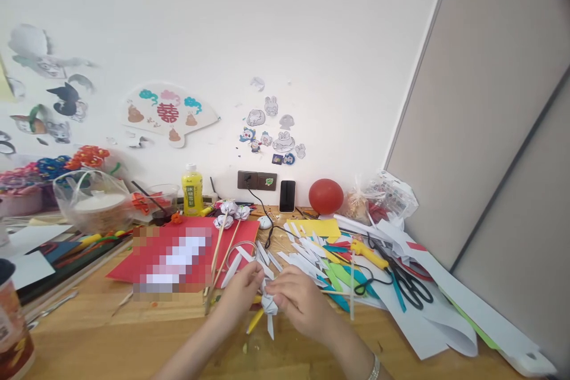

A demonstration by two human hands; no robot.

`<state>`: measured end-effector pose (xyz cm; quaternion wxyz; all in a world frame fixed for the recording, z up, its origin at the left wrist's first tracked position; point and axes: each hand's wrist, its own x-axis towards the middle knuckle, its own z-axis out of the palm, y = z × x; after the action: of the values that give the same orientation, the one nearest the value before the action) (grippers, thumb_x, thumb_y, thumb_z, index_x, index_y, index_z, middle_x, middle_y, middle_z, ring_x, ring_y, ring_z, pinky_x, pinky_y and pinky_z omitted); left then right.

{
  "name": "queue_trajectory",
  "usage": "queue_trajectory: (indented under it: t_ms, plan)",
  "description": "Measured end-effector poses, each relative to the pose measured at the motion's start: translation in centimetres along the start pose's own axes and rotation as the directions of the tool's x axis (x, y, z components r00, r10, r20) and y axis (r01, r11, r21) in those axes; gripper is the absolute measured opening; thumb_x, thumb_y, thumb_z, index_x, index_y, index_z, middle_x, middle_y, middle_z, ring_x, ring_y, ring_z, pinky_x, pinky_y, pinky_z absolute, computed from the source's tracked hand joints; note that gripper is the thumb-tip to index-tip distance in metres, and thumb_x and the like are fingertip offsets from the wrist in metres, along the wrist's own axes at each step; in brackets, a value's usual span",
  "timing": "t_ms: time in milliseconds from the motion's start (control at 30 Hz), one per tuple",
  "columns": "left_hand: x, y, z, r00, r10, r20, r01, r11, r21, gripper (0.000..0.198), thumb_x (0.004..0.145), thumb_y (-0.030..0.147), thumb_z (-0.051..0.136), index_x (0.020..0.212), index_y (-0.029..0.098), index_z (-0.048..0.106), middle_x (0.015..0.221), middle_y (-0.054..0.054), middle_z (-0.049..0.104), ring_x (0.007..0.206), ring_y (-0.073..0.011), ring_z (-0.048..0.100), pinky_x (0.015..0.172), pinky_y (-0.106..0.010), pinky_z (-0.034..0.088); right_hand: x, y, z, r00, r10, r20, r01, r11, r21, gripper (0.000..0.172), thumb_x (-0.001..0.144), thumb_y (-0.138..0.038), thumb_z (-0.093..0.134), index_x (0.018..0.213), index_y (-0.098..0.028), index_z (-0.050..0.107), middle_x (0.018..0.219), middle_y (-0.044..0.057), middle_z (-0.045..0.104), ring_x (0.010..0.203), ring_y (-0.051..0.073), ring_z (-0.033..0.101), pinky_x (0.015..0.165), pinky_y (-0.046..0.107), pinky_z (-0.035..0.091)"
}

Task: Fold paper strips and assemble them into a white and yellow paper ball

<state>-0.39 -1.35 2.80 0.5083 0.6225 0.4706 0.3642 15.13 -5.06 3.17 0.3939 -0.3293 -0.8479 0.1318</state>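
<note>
Ahead of the hands, a pile of cut paper strips [307, 252] crowds the wooden tabletop [133, 350], with a yellow glue gun [369, 253] and black-handled scissors [412, 292] to the right. A red sheet [127, 266] spreads to the left, crossed at its right side by sticks topped with crumpled paper flowers [228, 208]; behind stand a yellow drink bottle [192, 191], a smartphone [287, 196] and a round red balloon [326, 196]. Part of the sheet is blurred into blocks, and a printed cup [15, 323] is cut off at the left edge. Between the hands, above the near tabletop, is a folded white paper piece [269, 305] — angular, creased, a narrow tail hanging down. The right hand [299, 301] has thumb and fingers pinched on it; the left hand's [243, 290] fingertips bunch together beside its upper end — whether they grip it, I cannot tell.
</note>
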Motion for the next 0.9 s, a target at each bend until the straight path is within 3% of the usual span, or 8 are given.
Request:
queue_trajectory:
  t_ms: [200,300,433,567,667,733,800,900]
  plan:
    - [-0.3,0.6,-0.2,0.998,0.055,0.028,-0.057,0.995,0.079,0.020,0.075,0.040,0.041,0.067,0.021,0.041,0.059,0.006,0.043,0.056,-0.0126,0.048,0.048,-0.023,0.047,0.2,-0.3,-0.1,0.989,0.124,-0.075,-0.122,0.992,0.038,0.024,0.088,-0.025,0.041,0.095,-0.021,0.064,0.084,0.003,0.066,0.083,0.016,0.051,0.075,0.028,0.040]
    - [-0.1,0.3,-0.3,0.994,0.111,0.005,-0.110,0.987,0.115,0.021,0.076,0.039,0.039,0.066,0.021,0.041,0.059,0.005,0.043,0.056,-0.0130,0.048,0.048,-0.022,0.045,0.3,-0.6,-0.1,0.992,0.113,-0.065,-0.110,0.993,0.042,0.026,0.089,-0.025,0.040,0.087,-0.021,0.066,0.086,0.002,0.066,0.086,0.016,0.051,0.078,0.029,0.038]
    - [0.2,0.0,-0.5,0.980,0.195,-0.048,-0.183,0.965,0.186,0.022,0.077,0.038,0.038,0.064,0.021,0.043,0.057,0.005,0.044,0.058,-0.0142,0.048,0.054,-0.024,0.043,0.3,-1.1,-0.4,0.994,0.093,-0.053,-0.091,0.995,0.033,0.028,0.090,-0.025,0.037,0.092,-0.022,0.065,0.085,0.002,0.067,0.086,0.016,0.051,0.079,0.030,0.038]
    - [0.2,0.4,-0.7,0.967,0.251,-0.033,-0.243,0.958,0.150,0.023,0.078,0.040,0.039,0.066,0.021,0.045,0.060,0.005,0.046,0.060,-0.0138,0.049,0.059,-0.024,0.042,0.4,-1.2,-1.1,0.984,0.134,-0.117,-0.129,0.990,0.056,0.029,0.090,-0.030,0.035,0.103,-0.026,0.061,0.099,0.002,0.064,0.095,0.017,0.048,0.085,0.033,0.037]
    - [0.0,0.8,-0.7,0.958,0.285,-0.018,-0.283,0.956,0.079,0.025,0.079,0.042,0.042,0.069,0.021,0.048,0.063,0.004,0.049,0.062,-0.0138,0.049,0.061,-0.023,0.042,0.5,-0.8,-1.5,0.980,0.140,-0.139,-0.126,0.986,0.106,0.034,0.090,-0.036,0.032,0.098,-0.027,0.064,0.108,0.002,0.059,0.105,0.019,0.044,0.092,0.036,0.033]
    - [-0.2,0.9,-0.6,0.959,0.282,-0.001,-0.282,0.959,-0.005,0.025,0.079,0.044,0.043,0.072,0.021,0.049,0.066,0.003,0.053,0.063,-0.0144,0.051,0.062,-0.024,0.044,0.5,-0.3,-1.5,0.958,0.206,-0.198,-0.167,0.966,0.197,0.035,0.090,-0.038,0.031,0.097,-0.026,0.064,0.110,0.003,0.058,0.106,0.019,0.046,0.093,0.037,0.033]
    - [-0.2,0.9,-0.5,0.959,0.284,0.013,-0.281,0.955,-0.098,0.026,0.078,0.046,0.044,0.078,0.021,0.051,0.073,0.000,0.058,0.067,-0.0158,0.054,0.066,-0.027,0.046,0.5,0.4,-1.3,0.905,0.335,-0.263,-0.239,0.910,0.339,0.032,0.087,-0.039,0.038,0.102,-0.022,0.061,0.109,0.006,0.059,0.102,0.020,0.051,0.090,0.036,0.037]
    - [-0.3,0.7,-0.5,0.948,0.318,0.023,-0.310,0.937,-0.163,0.026,0.078,0.046,0.046,0.082,0.022,0.052,0.078,-0.001,0.060,0.073,-0.0166,0.056,0.072,-0.029,0.046,0.6,1.1,-0.8,0.860,0.454,-0.233,-0.306,0.824,0.477,0.028,0.080,-0.035,0.052,0.100,-0.017,0.059,0.098,0.008,0.063,0.091,0.020,0.058,0.081,0.034,0.044]
